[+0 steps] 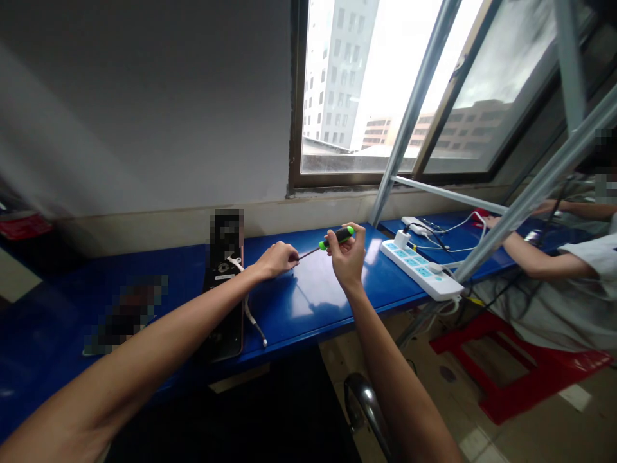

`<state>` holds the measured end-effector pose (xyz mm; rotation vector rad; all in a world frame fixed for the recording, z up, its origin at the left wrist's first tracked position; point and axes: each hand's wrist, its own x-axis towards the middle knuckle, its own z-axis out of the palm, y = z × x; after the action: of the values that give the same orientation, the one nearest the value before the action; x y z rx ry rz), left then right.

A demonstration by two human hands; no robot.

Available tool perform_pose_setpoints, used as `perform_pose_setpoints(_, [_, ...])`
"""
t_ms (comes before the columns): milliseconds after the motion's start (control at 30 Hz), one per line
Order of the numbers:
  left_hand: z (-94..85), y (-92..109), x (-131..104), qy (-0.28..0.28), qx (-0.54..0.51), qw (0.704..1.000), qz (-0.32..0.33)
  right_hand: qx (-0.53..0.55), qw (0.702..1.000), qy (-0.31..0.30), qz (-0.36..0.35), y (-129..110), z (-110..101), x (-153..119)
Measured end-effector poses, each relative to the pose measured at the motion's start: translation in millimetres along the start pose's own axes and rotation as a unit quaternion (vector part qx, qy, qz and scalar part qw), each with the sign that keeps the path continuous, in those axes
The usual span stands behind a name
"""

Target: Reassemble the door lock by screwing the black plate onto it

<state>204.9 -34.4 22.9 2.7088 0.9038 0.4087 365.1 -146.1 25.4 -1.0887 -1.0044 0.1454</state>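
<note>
A screwdriver (340, 236) with a black and green handle is held above the blue table (308, 305). My right hand (348, 257) is closed around its handle. The fingers of my left hand (278, 259) are pinched at the tip of the shaft; anything small between them is too tiny to make out. Left of that hand lies a long dark device panel (222, 328), partly behind my left forearm. A white cable (253, 319) with a small connector runs from it onto the table.
A white power strip (419, 270) with plugs sits at the table's right end, beside a metal frame post (409, 109). A blurred-out flat object (128, 315) lies at left. At right, a co-worker's arm (535, 254) rests on another table above a red stool (511, 379).
</note>
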Motion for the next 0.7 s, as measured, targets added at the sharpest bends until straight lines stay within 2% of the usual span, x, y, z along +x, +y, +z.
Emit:
perform_pose_setpoints(167, [-14.5,3,-12,0.026,0.000,0.999,0.043,0.037,0.999,-0.002,-0.004,-13,-6,1])
perform_pose_setpoints(367, [-32.7,4,-33,0.051,0.013,0.992,0.114,0.073,0.996,-0.042,-0.035,-41,-8,1])
perform_pose_setpoints(567, [-49.2,5,-62,0.105,0.006,0.987,0.121,0.112,0.990,-0.057,-0.066,-64,1,-2])
perform_pose_setpoints(700, [-64.7,12,-89,0.107,-0.012,0.987,0.119,0.112,0.988,-0.080,-0.069,-81,12,-7])
